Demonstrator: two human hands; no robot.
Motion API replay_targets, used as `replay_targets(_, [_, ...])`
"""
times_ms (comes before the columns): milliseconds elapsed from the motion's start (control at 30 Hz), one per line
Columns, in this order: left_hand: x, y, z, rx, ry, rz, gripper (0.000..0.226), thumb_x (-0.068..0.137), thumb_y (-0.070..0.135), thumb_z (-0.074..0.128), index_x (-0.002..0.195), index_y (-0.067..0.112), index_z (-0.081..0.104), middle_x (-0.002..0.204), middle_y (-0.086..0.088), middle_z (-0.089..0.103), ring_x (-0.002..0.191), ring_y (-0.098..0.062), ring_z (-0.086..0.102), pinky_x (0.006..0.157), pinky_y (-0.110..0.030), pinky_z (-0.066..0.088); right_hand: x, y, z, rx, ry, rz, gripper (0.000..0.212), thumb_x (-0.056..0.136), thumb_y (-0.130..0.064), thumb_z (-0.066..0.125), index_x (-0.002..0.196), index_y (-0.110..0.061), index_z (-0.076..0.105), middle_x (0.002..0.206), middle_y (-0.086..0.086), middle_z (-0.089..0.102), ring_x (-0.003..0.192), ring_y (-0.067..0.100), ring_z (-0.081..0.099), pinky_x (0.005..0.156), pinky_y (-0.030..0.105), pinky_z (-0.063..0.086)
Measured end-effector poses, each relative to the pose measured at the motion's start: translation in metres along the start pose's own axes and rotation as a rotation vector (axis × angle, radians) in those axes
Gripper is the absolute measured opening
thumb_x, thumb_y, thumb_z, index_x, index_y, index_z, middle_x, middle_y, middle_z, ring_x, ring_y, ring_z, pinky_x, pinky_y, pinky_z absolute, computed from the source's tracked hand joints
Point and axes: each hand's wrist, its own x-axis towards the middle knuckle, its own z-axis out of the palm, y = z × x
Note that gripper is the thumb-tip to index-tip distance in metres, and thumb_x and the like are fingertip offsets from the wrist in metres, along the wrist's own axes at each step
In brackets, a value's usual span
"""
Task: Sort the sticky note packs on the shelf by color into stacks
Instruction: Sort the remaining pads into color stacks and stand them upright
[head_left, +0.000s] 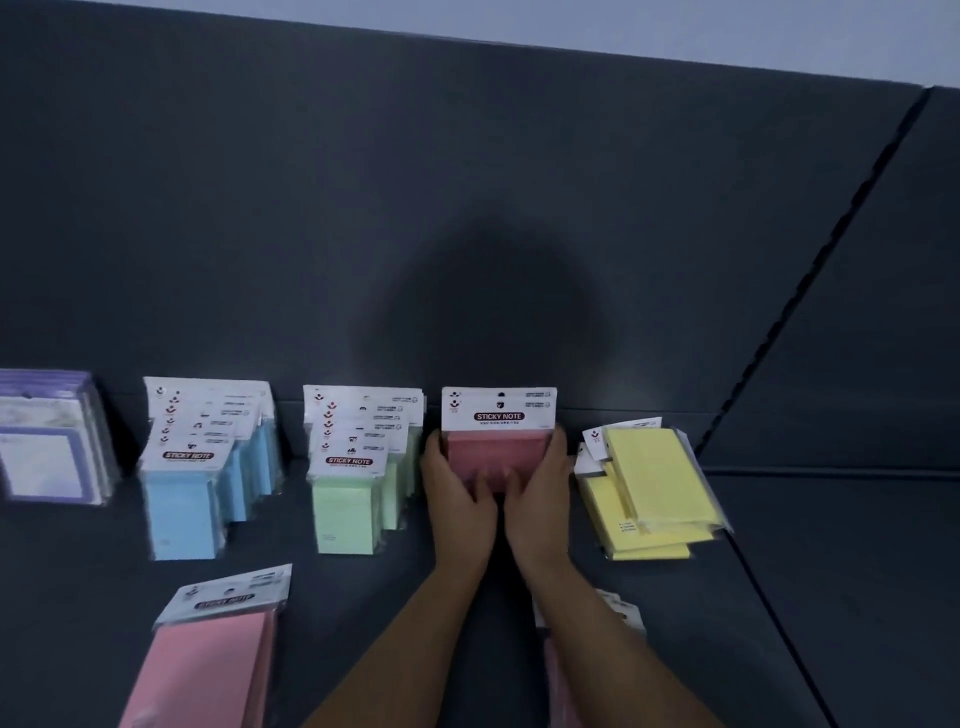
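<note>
A pink sticky note pack (497, 439) with a white header card stands upright at the back of the dark shelf (363, 613), between the green and yellow groups. My left hand (457, 493) and my right hand (537, 491) both grip its lower part from the two sides. A row of blue packs (182, 512) stands at the left, a row of green packs (345, 512) beside it. Yellow packs (654, 488) lie in a loose pile at the right. Another pink pack (208, 670) lies flat at the front left. More pink packs (558, 675) are mostly hidden under my right forearm.
Purple-bordered packs (47, 457) stand at the far left. The shelf's dark back panel (467, 208) rises behind the rows. A seam (779, 613) at the right divides this shelf board from the adjoining one.
</note>
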Motion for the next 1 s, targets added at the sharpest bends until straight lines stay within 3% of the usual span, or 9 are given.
replay_targets(133, [0.003, -0.006, 0.003, 0.055, 0.012, 0.029, 0.063, 0.082, -0.004, 0.055, 0.139, 0.009, 0.031, 0.132, -0.008, 0.042, 0.122, -0.021, 0.044, 0.103, -0.045, 0.04, -0.002, 0.007, 0.009, -0.019, -0.006, 0.018, 0.071, 0.088, -0.004, 0.053, 0.146, -0.013, 0.014, 0.136, 0.009, 0.035, 0.119, 0.019, 0.045, 0.101, 0.029, 0.038])
replay_targets(367, [0.003, -0.004, 0.004, 0.143, 0.012, 0.04, 0.061, 0.083, 0.002, 0.055, 0.139, 0.009, 0.031, 0.129, -0.008, 0.039, 0.121, -0.023, 0.043, 0.101, -0.045, 0.041, 0.002, 0.01, 0.007, -0.018, -0.013, 0.008, 0.067, 0.086, -0.005, 0.056, 0.143, -0.012, 0.021, 0.132, 0.009, 0.037, 0.117, 0.02, 0.045, 0.101, 0.032, 0.039])
replay_targets(533, [0.0, 0.005, 0.001, 0.189, 0.032, 0.046, 0.066, 0.086, 0.009, 0.055, 0.144, 0.005, 0.023, 0.143, -0.013, 0.03, 0.135, -0.025, 0.029, 0.112, -0.044, 0.027, 0.0, 0.003, 0.004, 0.034, 0.004, 0.023, 0.076, 0.085, -0.004, 0.059, 0.146, -0.007, 0.014, 0.145, 0.011, 0.03, 0.132, 0.02, 0.034, 0.112, 0.033, 0.029])
replay_targets(633, [-0.009, 0.011, -0.001, 0.197, 0.013, 0.076, 0.072, 0.091, 0.014, 0.053, 0.147, 0.006, 0.008, 0.153, -0.011, 0.011, 0.142, -0.018, 0.012, 0.116, -0.025, 0.012, 0.0, -0.005, -0.001, 0.085, -0.026, 0.041, 0.077, 0.084, -0.002, 0.058, 0.146, -0.007, 0.013, 0.146, 0.01, 0.032, 0.134, 0.022, 0.035, 0.112, 0.037, 0.031])
replay_targets(700, [-0.017, 0.015, -0.003, 0.194, -0.027, 0.117, 0.078, 0.094, 0.018, 0.05, 0.147, 0.01, -0.007, 0.154, -0.002, -0.002, 0.138, -0.003, 0.001, 0.108, -0.005, 0.002, 0.0, -0.01, -0.005, 0.105, -0.047, 0.054, 0.079, 0.085, -0.004, 0.057, 0.148, -0.009, 0.009, 0.148, 0.009, 0.032, 0.135, 0.022, 0.034, 0.111, 0.04, 0.033])
replay_targets(767, [-0.024, 0.017, -0.004, 0.18, -0.045, 0.139, 0.078, 0.096, 0.019, 0.047, 0.143, 0.015, -0.015, 0.15, 0.007, -0.007, 0.134, 0.004, -0.003, 0.099, 0.005, -0.003, 0.001, -0.014, -0.009, 0.133, -0.058, 0.093, 0.081, 0.088, -0.008, 0.056, 0.149, -0.011, 0.004, 0.151, 0.007, 0.03, 0.138, 0.022, 0.031, 0.112, 0.04, 0.031])
replay_targets(867, [-0.024, 0.022, -0.008, 0.182, -0.074, 0.129, 0.075, 0.096, 0.016, 0.045, 0.146, 0.009, -0.01, 0.154, -0.002, -0.007, 0.138, -0.002, -0.002, 0.104, -0.002, 0.0, 0.0, -0.016, -0.011, 0.153, -0.072, 0.135, 0.074, 0.088, -0.008, 0.056, 0.147, -0.007, 0.013, 0.149, 0.009, 0.034, 0.136, 0.023, 0.034, 0.112, 0.041, 0.032])
replay_targets(1000, [-0.016, 0.031, -0.012, 0.169, -0.104, 0.085, 0.069, 0.092, 0.0, 0.044, 0.148, 0.004, 0.003, 0.153, -0.016, 0.012, 0.142, -0.022, 0.015, 0.117, -0.031, 0.015, 0.0, -0.022, -0.011, 0.138, -0.037, 0.122, 0.061, 0.087, -0.001, 0.054, 0.141, -0.005, 0.026, 0.138, 0.012, 0.046, 0.129, 0.026, 0.042, 0.107, 0.043, 0.037])
